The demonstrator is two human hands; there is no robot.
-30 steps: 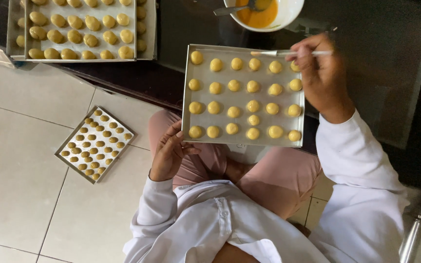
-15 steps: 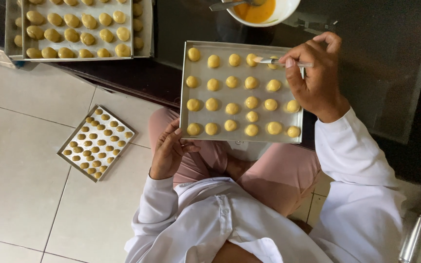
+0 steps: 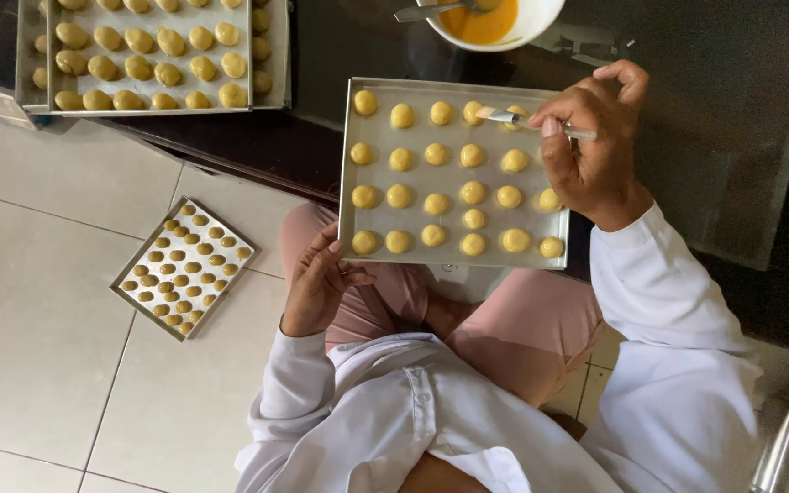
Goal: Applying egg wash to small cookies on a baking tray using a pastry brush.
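A metal baking tray (image 3: 376,219) with several rows of small round yellow dough balls (image 3: 437,153) rests over my lap and the edge of a dark table. My left hand (image 3: 320,278) grips the tray's near left corner from below. My right hand (image 3: 593,146) is over the tray's right side, holding a thin pastry brush (image 3: 513,118) whose tip touches a ball in the far row. A white bowl of orange egg wash (image 3: 490,18) with a metal spoon in it stands just beyond the tray.
At the far left of the dark table (image 3: 714,119) sits a second tray (image 3: 152,55) full of glazed dough balls. A smaller tray (image 3: 184,267) of dough balls lies on the tiled floor to my left. A metal cylinder (image 3: 778,447) stands at the lower right.
My right hand has drawn the brush leftward and down from the tray's far right corner onto the far row of balls. The left hand keeps its grip.
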